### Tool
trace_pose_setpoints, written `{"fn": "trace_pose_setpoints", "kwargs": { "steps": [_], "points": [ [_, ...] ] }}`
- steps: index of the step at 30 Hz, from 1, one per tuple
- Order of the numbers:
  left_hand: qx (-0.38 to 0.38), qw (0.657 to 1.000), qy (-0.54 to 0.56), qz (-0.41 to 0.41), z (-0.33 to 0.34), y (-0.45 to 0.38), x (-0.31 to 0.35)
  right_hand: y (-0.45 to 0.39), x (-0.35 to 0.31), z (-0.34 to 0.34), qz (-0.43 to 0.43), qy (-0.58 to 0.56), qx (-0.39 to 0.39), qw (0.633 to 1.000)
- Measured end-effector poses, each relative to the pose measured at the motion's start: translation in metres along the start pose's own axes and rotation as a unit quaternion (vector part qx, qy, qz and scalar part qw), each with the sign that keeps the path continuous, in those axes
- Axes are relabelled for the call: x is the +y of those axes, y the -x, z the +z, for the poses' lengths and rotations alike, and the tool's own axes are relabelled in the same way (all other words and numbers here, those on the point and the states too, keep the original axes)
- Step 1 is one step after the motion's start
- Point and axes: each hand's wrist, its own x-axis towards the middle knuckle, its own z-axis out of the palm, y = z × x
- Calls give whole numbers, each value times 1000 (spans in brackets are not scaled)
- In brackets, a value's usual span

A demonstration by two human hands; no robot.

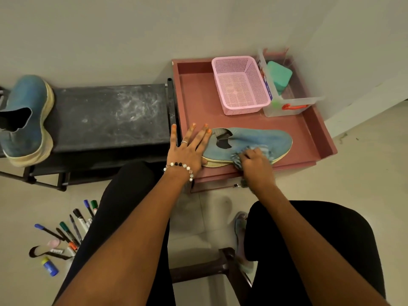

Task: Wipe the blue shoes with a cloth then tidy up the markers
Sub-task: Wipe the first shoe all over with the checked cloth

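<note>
Two hands work mid-frame: the blue knit shoe (249,141) on the pink surface (198,102) is steadied by the flat left hand (187,149); the striped cloth (240,155), bunched in the right hand (256,164), should be drawn firmly toe-ward.

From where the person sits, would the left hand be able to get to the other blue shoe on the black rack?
Probably yes: the left hand lies flat on the heel of the near shoe, gripping nothing, and nothing stands on the black rack between it and the other blue shoe.

Knit fabric shoe (249,140); perforated plastic basket (239,85); scuffed matt shelf (110,115).
</note>
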Motion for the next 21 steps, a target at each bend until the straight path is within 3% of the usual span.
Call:
{"fn": "trace_pose_setpoints", "kwargs": {
  "steps": [3, 5, 10, 12, 15, 18, 21],
  "points": [
    [4, 1000, -3, -2, 3, 0, 1, 5, 1, 0, 138, 8, -14, 990],
    [7, 1000, 3, -4, 4, 0, 2, -2, -21, 0, 184, -52, -14, 982],
    [-4, 1000, 19, -5, 4, 1, 1, -23, -90, -4, 180, -221, 52, 957],
    [4, 1000, 22, -5, 6, 0, 1, -17, -79, 0, 147, -237, 72, 957],
    [5, 1000, 21, -2, 8, -1, 1, -2, -25, 10, 47, -213, 24, 976],
    [1, 1000, 21, -2, 7, -1, 2, 0, 6, 10, 128, -147, 17, 981],
    [7, 1000, 20, -8, 9, -1, 3, -6, -26, -7, 204, -190, 11, 960]
  ]
}}
